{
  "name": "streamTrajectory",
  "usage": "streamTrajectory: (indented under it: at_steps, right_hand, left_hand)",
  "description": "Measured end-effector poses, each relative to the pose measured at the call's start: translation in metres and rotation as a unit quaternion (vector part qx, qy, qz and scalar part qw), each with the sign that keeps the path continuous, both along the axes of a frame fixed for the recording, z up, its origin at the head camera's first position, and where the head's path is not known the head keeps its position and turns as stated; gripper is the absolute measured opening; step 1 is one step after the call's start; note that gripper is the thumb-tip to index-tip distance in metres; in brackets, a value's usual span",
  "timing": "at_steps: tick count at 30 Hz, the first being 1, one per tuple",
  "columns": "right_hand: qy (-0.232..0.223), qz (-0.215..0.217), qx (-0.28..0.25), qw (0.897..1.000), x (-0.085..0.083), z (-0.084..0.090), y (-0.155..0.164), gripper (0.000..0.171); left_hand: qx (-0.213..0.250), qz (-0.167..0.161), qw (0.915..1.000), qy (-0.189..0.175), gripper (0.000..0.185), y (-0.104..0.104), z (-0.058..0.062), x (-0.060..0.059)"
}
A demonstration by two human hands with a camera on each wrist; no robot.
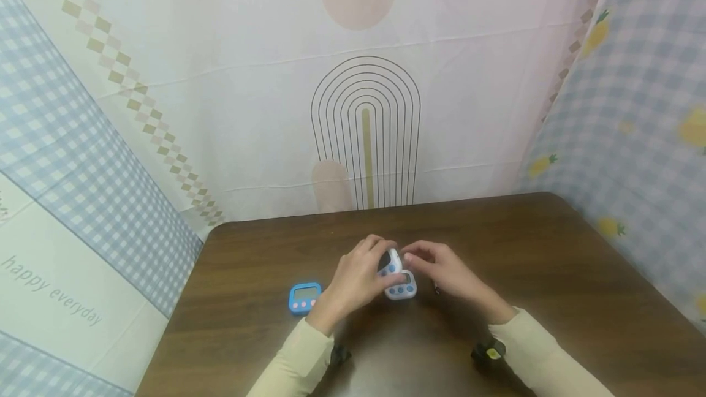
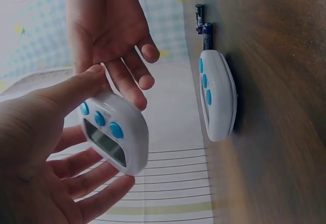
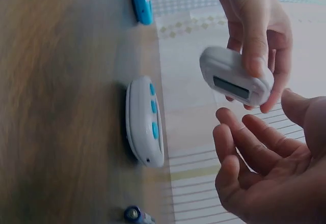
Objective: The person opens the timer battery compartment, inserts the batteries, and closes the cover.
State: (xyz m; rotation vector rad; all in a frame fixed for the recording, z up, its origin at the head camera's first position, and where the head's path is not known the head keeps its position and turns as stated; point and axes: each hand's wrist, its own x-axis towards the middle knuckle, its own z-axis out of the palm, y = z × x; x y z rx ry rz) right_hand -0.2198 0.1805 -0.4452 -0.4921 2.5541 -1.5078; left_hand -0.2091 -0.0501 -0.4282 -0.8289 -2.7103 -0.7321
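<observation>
My left hand point(image 1: 358, 269) holds a white digital timer point(image 2: 118, 131) with blue buttons and a small screen, raised above the table and tilted. Its thumb lies along one edge and the fingers support the other side. Just right of the timer is my right hand point(image 1: 451, 271), its fingers loosely bent and holding nothing; in the right wrist view its fingers point(image 3: 254, 147) are close to the held timer. Whether they touch it I cannot tell. A second white timer point(image 1: 401, 291) with blue buttons lies on the table below the hands.
A blue timer point(image 1: 303, 298) with pink buttons lies left of my left forearm. Two small dark batteries point(image 2: 199, 19) lie on the brown table point(image 1: 496, 225) beside the second white timer. Patterned cloth point(image 1: 265, 127) hangs behind the table and at both sides.
</observation>
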Motion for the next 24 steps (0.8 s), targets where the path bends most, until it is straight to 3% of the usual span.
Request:
streamTrajectory:
  at_steps: [6,10,17,24]
  right_hand:
    - [-0.074,0.015,-0.06,0.995,0.002,0.0,0.0,0.045]
    - [-0.106,0.04,-0.104,0.988,0.001,-0.002,0.0,0.048]
    - [-0.164,0.09,-0.182,0.965,0.0,-0.004,0.003,0.053]
    - [-0.215,0.101,-0.257,0.937,0.0,-0.002,0.004,0.047]
  left_hand:
    - [0.057,-0.012,0.9982,0.018,0.062,0.002,-0.001,0.0]
    - [0.091,-0.022,0.9955,0.01,0.064,0.005,0.0,0.002]
    - [0.146,-0.029,0.9888,0.01,0.063,0.009,0.0,0.004]
    - [0.214,-0.039,0.976,0.0,0.062,0.012,-0.001,0.003]
